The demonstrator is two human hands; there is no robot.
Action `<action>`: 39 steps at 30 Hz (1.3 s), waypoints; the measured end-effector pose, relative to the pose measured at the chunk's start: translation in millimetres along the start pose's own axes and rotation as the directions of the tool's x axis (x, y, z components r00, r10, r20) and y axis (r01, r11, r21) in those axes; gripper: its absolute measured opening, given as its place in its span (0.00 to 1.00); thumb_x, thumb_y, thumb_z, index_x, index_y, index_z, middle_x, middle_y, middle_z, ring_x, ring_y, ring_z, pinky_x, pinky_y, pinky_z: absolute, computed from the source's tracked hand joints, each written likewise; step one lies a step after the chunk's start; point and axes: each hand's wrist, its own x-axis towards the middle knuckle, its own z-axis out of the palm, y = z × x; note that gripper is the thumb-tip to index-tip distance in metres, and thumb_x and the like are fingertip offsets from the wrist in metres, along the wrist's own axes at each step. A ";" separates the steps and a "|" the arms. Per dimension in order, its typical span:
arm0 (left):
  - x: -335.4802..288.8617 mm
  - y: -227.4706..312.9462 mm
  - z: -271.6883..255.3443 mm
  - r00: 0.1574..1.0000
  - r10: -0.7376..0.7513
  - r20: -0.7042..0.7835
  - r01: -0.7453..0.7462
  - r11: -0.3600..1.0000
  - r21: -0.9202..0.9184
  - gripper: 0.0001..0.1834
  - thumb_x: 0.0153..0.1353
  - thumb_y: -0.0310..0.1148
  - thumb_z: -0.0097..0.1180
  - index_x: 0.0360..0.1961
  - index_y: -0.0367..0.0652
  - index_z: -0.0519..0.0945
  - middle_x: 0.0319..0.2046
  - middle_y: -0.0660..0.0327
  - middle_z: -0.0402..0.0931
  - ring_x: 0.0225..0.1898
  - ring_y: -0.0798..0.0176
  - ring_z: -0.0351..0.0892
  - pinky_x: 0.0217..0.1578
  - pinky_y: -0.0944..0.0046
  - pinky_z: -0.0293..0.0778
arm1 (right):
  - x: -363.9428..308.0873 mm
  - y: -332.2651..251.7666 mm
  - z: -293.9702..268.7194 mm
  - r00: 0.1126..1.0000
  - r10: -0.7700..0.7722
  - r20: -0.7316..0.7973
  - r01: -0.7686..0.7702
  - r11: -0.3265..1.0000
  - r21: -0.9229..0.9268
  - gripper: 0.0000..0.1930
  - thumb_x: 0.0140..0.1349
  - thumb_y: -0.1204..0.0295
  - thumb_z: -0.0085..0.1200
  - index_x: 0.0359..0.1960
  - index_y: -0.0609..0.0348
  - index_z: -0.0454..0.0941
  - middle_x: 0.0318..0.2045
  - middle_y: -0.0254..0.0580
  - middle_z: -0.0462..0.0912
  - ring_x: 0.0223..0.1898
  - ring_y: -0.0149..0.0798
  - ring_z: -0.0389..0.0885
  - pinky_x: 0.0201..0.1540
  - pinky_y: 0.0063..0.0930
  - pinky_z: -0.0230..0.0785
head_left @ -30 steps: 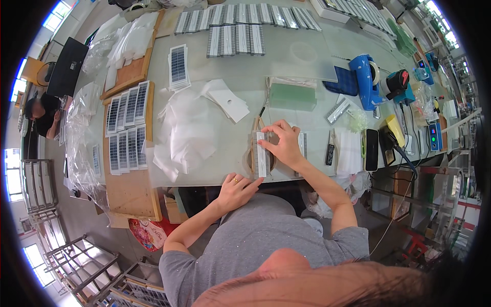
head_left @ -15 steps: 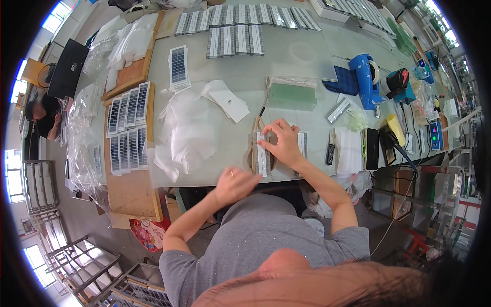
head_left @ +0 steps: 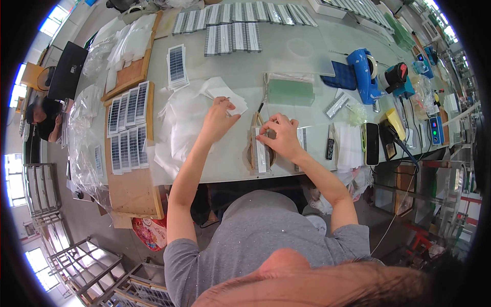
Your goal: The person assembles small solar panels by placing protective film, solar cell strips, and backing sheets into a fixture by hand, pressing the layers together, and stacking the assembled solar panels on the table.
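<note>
A narrow panel (head_left: 262, 156) with a white strip and grey edges lies near the table's front edge, on a brownish round patch. Over its upper part, my right hand (head_left: 284, 139) is closed in a pinch; what the fingertips hold, if anything, is too small to name. My left hand (head_left: 219, 122) is over the lower edge of the stacked white cards (head_left: 217, 88), thumb and fingers apart. Whether it touches the cards, I cannot tell. White soft sheets (head_left: 184, 123) are heaped beside my left forearm. Another narrow panel (head_left: 302, 137) lies partly behind my right hand.
Several similar panels (head_left: 232, 38) lie in rows at the back. Dark-celled panels (head_left: 177, 66) sit left, more on a wooden board (head_left: 134, 197). Right are a green block (head_left: 290, 93), blue tape dispenser (head_left: 364, 77), black phone (head_left: 372, 146) and cables. A person (head_left: 47, 117) is far left.
My left hand has moved forward from the table's front edge to the white cards, and its fingers have spread. My right hand stays at the panel, slightly shifted.
</note>
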 end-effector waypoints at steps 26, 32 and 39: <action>-150.5 30.7 38.3 0.840 0.535 -0.088 -0.541 0.836 -0.087 0.09 0.46 0.28 0.72 0.31 0.53 0.87 0.27 0.67 0.67 0.29 0.62 0.69 0.29 0.62 0.69 | -42.6 -6.7 -1.9 0.992 0.092 -0.087 -0.089 0.996 0.031 0.11 0.50 0.61 0.70 0.22 0.48 0.79 0.28 0.25 0.78 0.37 0.34 0.73 0.45 0.38 0.50; -149.8 28.0 39.3 0.808 0.583 -0.083 -0.586 0.810 -0.016 0.10 0.45 0.30 0.73 0.30 0.54 0.87 0.27 0.67 0.66 0.28 0.63 0.69 0.28 0.62 0.67 | -42.8 -5.9 -1.0 0.993 0.073 -0.090 -0.072 0.997 0.013 0.11 0.50 0.60 0.69 0.21 0.48 0.79 0.28 0.26 0.78 0.37 0.35 0.72 0.45 0.39 0.50; -141.4 42.7 29.6 0.794 0.608 0.003 -0.608 0.794 0.017 0.10 0.48 0.29 0.70 0.32 0.49 0.82 0.40 0.65 0.78 0.45 0.59 0.78 0.46 0.57 0.73 | -43.1 -1.7 0.2 0.995 0.016 -0.097 -0.022 0.998 -0.061 0.13 0.49 0.59 0.69 0.26 0.46 0.76 0.30 0.25 0.76 0.38 0.36 0.72 0.44 0.39 0.49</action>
